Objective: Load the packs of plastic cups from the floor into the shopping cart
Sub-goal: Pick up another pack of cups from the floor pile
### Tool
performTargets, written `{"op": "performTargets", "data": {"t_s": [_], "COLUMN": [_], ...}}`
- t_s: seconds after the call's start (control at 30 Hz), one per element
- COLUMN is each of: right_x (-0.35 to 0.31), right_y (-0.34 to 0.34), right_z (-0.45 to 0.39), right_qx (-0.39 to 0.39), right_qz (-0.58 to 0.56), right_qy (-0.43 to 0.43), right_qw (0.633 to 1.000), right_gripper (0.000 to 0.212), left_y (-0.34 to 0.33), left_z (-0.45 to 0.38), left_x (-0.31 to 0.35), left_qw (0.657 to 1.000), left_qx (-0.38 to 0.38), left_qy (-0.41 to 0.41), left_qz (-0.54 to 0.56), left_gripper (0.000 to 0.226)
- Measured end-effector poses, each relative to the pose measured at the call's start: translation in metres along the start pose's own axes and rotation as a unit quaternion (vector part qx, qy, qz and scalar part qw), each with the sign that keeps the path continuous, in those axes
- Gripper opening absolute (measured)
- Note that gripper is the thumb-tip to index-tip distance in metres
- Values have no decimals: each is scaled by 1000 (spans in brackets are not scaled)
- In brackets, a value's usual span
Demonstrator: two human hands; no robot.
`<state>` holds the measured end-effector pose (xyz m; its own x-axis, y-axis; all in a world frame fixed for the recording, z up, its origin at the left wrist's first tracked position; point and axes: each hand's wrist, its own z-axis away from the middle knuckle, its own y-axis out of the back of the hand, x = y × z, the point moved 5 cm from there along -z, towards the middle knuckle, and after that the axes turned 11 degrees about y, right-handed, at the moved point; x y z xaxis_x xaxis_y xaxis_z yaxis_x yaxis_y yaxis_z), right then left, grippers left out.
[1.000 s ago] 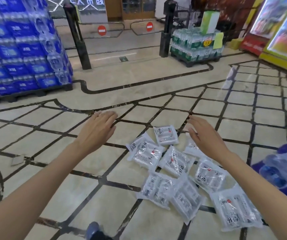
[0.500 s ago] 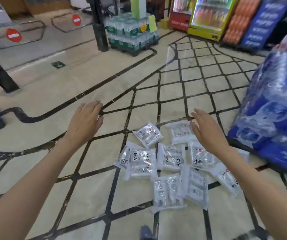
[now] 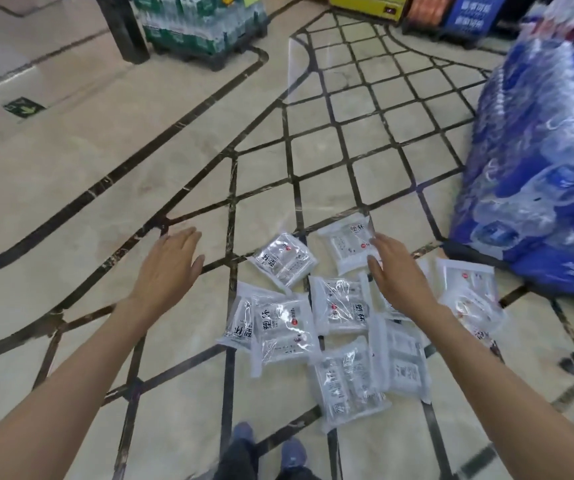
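- Shoes (image 3: pixel 268 448): two blue toes at the near edge, on the tiled floor (image 3: pixel 81 174); half a second ago only one toe showed.
- Packs of plastic cups (image 3: pixel 330 317): clear wrapped packs with black lettering and red dots, lying flat in a loose cluster on the floor at centre-right, several overlapping. None lifted. They now fill more of the view than before, the view having tipped further down.
- Nearest pack (image 3: pixel 349 386): lies partly across the pack to its right.
- Left hand (image 3: pixel 168 268): palm down above bare floor, left of the cluster, apart from every pack; fingers straight and close together, holding nothing. It sits lower in the view than half a second ago.
- Right hand (image 3: pixel 400 275): palm down over the right part of the cluster, fingers straight and slightly spread, reaching toward the far pack (image 3: pixel 349 247). Whether it touches any pack cannot be told. Earlier it was in much the same place over the cluster.
- Blue bottled-water stack (image 3: pixel 542 174): right side, just beyond the rightmost pack.
- Green bottled-water pallet (image 3: pixel 206 29): far left, beside a dark post (image 3: pixel 123 29); both are cropped higher than before.
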<state>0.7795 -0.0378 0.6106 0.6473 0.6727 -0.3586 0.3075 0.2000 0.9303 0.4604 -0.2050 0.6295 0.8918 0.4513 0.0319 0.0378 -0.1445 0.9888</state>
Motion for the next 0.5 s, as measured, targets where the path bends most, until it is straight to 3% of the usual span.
{"op": "performTargets", "data": {"t_s": [0.17,0.5], "right_x": [31,153], "right_y": [-115,-461], "right_z": [-28,-26], "right_qx": [-28,-102], "right_qz": [-45,-89], "right_qy": [-50,-101], "right_qw": [997,986], "right_gripper": [42,45], "left_y": [-120,-502], "left_z": [-21,34], "left_x": [-18,-26], "left_qw": [998,971], "left_qx": [-35,-183], "left_qy": [-17,55], "left_qz": [44,144], "left_gripper": [40,41]}}
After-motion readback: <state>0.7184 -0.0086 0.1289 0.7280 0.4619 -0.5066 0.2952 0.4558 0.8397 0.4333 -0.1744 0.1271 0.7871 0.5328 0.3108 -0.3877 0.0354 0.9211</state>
